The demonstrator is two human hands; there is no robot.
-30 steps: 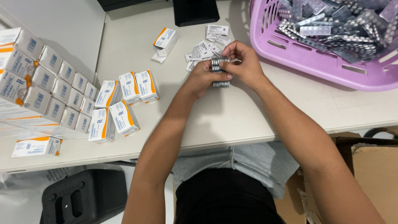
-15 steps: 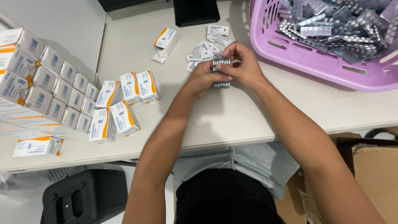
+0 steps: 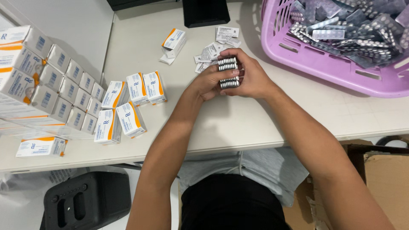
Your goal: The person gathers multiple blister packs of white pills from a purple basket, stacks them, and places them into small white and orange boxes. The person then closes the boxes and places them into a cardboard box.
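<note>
Head view: leaflets (image 3: 211, 52) and lilac basket (image 3: 317, 64) beside clasped blister stack (image 3: 228, 72).

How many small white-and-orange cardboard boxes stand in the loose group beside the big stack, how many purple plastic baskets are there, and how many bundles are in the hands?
Small white-and-orange cardboard boxes in the loose group: 5
Purple plastic basket: 1
Bundle of silver blister strips, held between left hand and right hand: 1
Total: 7

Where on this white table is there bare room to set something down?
Bare patches: the near edge of the white table, between both forearms, and right of the right hand below the purple plastic basket. Crowded: white-and-orange cartons at left, paper leaflets beyond the left hand.
</note>
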